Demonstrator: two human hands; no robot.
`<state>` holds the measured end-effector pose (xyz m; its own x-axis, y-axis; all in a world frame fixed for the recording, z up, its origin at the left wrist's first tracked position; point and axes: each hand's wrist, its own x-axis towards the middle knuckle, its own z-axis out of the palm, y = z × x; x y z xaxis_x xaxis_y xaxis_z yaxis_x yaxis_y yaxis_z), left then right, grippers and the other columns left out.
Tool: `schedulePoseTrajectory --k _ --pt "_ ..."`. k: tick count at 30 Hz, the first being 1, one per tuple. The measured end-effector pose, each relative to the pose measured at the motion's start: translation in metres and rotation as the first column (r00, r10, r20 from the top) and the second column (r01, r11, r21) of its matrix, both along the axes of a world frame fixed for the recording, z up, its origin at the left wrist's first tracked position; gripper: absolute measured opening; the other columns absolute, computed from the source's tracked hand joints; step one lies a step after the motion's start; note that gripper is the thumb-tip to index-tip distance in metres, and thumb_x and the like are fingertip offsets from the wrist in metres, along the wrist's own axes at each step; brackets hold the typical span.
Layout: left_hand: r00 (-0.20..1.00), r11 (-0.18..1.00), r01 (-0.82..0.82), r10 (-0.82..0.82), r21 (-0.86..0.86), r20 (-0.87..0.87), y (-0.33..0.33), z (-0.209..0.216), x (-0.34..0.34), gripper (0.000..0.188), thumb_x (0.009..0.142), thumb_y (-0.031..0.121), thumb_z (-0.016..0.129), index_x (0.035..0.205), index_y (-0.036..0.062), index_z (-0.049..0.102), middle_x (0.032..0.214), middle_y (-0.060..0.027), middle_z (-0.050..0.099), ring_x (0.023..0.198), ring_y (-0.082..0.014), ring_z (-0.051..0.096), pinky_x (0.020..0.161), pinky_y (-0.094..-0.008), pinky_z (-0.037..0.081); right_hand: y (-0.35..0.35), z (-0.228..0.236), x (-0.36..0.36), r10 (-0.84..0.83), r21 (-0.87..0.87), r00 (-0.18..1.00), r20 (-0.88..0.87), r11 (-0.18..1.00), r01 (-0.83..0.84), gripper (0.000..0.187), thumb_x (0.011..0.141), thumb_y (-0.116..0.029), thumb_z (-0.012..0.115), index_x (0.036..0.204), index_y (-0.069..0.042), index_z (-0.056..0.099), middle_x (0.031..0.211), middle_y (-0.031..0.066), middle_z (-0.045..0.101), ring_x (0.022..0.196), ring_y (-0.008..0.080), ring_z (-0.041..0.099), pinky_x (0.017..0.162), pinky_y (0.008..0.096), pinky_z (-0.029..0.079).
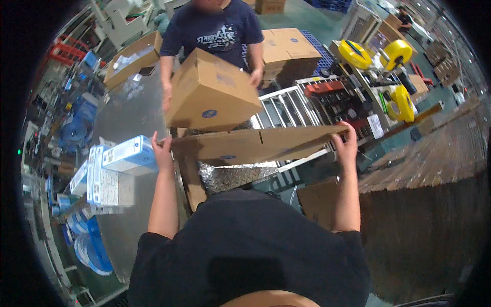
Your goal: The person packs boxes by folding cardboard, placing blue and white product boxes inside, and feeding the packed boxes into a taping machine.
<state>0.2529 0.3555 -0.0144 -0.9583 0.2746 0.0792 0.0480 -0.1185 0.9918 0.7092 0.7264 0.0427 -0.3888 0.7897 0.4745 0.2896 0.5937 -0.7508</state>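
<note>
A flattened cardboard box [255, 146] stretches across in front of me, its top edge slightly bowed. At its left end my left hand [163, 152] grips the board, with fingers up by the edge. My right hand [346, 146] pinches the opposite end, fingers over the top corner. Just beyond, a co-worker in a dark T-shirt holds a tilted cardboard box [212, 94] between both hands. That box overlaps the left half of my board in the picture.
White-and-blue cartons [130, 154] stand on the grey table [117, 117] at left. A roller conveyor [284, 107] runs beyond my board, beside a machine with yellow tape rolls [396, 53]. Stacked flat cardboard [424, 225] fills the right side. An open carton [134, 59] holds clear plastic.
</note>
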Motion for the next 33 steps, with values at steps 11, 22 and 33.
schedulePoseTrajectory --k 11,22,33 --pt "0.981 0.948 -0.196 0.187 -0.251 -0.059 0.01 0.002 0.058 0.074 0.069 0.028 0.085 0.125 0.002 0.044 0.105 -0.0089 0.05 0.099 -0.0206 0.05 0.09 -0.034 0.041 -0.081 -0.049 -0.049 0.297 0.673 0.918 0.262 0.625 -0.395 0.032 0.067 -0.025 0.075 0.096 -0.022 0.064 0.098 -0.003 0.058 0.098 0.0206 0.053 0.086 0.0395 0.033" --pt "0.553 0.236 0.622 -0.807 -0.747 0.205 0.016 0.122 0.195 0.078 0.069 0.017 0.08 0.138 0.0059 0.044 0.129 -0.0185 0.055 0.114 -0.0287 0.058 0.096 -0.0393 0.047 -0.053 -0.03 -0.111 0.862 0.259 0.279 0.423 0.18 -0.949 0.033 0.078 -0.032 0.066 0.056 -0.011 0.054 0.058 0.0047 0.052 0.066 0.0262 0.051 0.07 0.0404 0.037" --pt "0.534 0.353 0.072 -0.803 -0.933 -0.263 0.115 0.016 0.225 0.069 0.068 0.04 0.078 0.128 0.0199 0.053 0.115 -0.0138 0.055 0.121 -0.0326 0.047 0.102 -0.043 0.037 0.048 0.024 -0.128 0.254 -0.124 0.116 0.96 0.761 -0.637 0.054 0.081 -0.039 0.066 0.126 -0.011 0.052 0.123 0.0064 0.058 0.115 0.0263 0.053 0.102 0.0515 0.032"
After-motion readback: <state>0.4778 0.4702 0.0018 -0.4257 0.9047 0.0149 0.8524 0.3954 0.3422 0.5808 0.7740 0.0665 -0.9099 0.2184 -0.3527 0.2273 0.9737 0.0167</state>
